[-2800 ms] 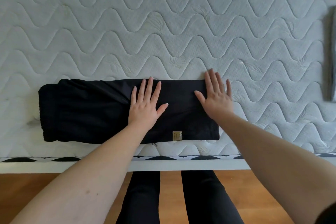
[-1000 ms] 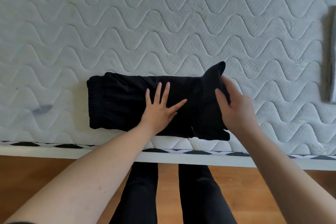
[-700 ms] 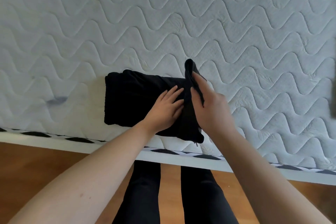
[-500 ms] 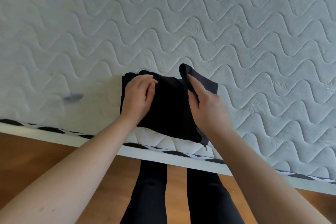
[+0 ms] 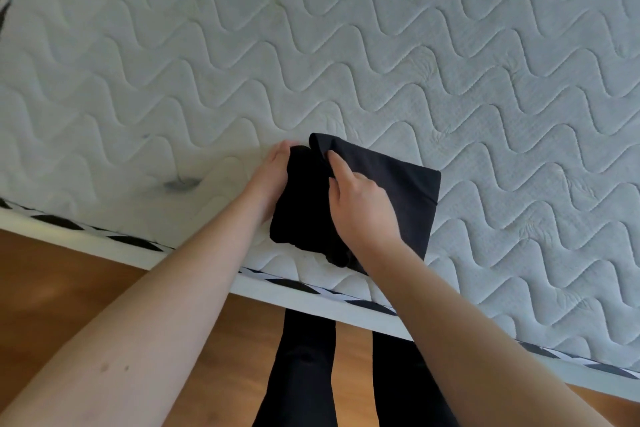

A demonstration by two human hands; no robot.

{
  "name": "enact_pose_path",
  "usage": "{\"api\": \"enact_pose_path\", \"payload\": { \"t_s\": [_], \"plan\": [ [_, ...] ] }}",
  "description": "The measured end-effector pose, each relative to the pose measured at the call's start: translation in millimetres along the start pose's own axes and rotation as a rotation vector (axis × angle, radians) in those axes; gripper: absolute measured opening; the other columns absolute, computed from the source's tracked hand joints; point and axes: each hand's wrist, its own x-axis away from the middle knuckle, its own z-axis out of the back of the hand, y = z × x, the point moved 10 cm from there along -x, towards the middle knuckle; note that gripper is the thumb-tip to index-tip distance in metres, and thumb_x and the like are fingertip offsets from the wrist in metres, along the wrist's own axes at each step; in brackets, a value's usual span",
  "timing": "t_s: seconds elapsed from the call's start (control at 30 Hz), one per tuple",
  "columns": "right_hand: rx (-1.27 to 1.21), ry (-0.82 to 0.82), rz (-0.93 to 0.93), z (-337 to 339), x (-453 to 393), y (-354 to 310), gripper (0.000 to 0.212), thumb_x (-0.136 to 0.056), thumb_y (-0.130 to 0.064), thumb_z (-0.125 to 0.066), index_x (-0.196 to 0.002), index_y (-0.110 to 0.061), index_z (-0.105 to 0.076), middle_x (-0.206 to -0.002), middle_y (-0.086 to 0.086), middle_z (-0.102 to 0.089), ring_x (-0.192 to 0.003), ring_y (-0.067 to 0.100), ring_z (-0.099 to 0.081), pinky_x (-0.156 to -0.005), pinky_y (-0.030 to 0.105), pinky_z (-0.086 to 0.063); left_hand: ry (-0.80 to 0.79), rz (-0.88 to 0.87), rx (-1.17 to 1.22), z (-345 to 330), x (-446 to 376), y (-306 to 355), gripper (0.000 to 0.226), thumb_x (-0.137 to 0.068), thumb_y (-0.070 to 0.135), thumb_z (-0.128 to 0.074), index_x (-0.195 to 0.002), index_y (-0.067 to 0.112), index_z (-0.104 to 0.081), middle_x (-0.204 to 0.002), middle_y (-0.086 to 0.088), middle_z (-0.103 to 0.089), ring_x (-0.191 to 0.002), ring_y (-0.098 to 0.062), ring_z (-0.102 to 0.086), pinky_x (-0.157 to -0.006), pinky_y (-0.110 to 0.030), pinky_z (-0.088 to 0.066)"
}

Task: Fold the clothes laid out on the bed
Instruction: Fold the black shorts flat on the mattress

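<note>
On the left of the white quilted mattress (image 5: 173, 55), near its front edge, sits a small dark smudge (image 5: 180, 183). Just right of it the left hand (image 5: 272, 178) cups the left side of the black folded garment (image 5: 388, 198), fingers curled round its bunched edge. The garment lies near the mattress's front edge, close to the black-and-white trim (image 5: 301, 284). The right hand (image 5: 360, 208) rests on top of it, forefinger and thumb pinching a fold. Below, black-clad legs (image 5: 304, 374) stand on the wooden floor (image 5: 69, 274).
</note>
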Motion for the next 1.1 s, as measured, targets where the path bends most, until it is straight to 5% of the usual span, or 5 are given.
{"api": "enact_pose_path", "payload": {
  "t_s": [0.27,0.43,0.53,0.7,1.1],
  "plan": [
    [-0.121,-0.216,0.035,-54,-3,-20,0.049,-0.104,-0.042,-0.035,-0.151,-0.027,-0.032,-0.116,0.007,-0.063,-0.098,0.025,-0.063,-0.075,0.035,-0.049,-0.081,0.097,0.223,6,2,0,0.079,-0.093,0.073,-0.001,-0.098,0.032,-0.069,-0.093,0.012,-0.075,-0.099,-0.006,-0.066,-0.082,-0.024,-0.047],
    [-0.314,0.035,-0.058,-6,1,52,0.033,-0.100,-0.030,-0.050,-0.132,-0.024,-0.056,-0.118,-0.005,-0.066,-0.106,0.014,-0.060,-0.095,0.035,-0.047,-0.152,-0.014,0.014,-6,9,18,0.035,-0.088,0.051,-0.066,-0.112,0.027,-0.061,-0.104,0.015,-0.068,-0.096,0.000,-0.064,-0.073,-0.012,-0.050],
    [-0.124,0.215,-0.350,27,7,131,0.044,-0.095,-0.036,-0.057,-0.136,-0.021,-0.049,-0.131,0.001,-0.054,-0.121,0.023,-0.047,-0.106,0.040,-0.036,-0.092,-0.057,-0.123,-2,2,18,0.057,-0.072,0.033,-0.087,-0.118,0.022,-0.057,-0.106,0.014,-0.065,-0.092,0.004,-0.060,-0.070,-0.013,-0.046],
    [-0.731,-0.072,-0.846,-10,23,199,0.069,-0.081,-0.046,-0.075,-0.137,-0.020,-0.044,-0.117,-0.002,-0.064,-0.105,0.016,-0.062,-0.081,0.028,-0.049,-0.113,-0.008,-0.144,0,-6,18,0.049,-0.067,0.027,-0.090,-0.107,0.020,-0.064,-0.098,0.012,-0.066,-0.088,-0.001,-0.061,-0.073,-0.017,-0.046],
    [-0.794,-0.048,-0.403,91,3,175,0.019,-0.083,-0.023,-0.076,-0.101,-0.024,-0.070,-0.093,-0.007,-0.075,-0.091,0.007,-0.070,-0.084,0.026,-0.053,-0.168,-0.350,-0.190,10,58,114,0.045,-0.070,0.018,-0.086,-0.107,0.037,-0.067,-0.102,0.016,-0.072,-0.098,-0.001,-0.067,-0.085,-0.020,-0.050]
  ]
}}
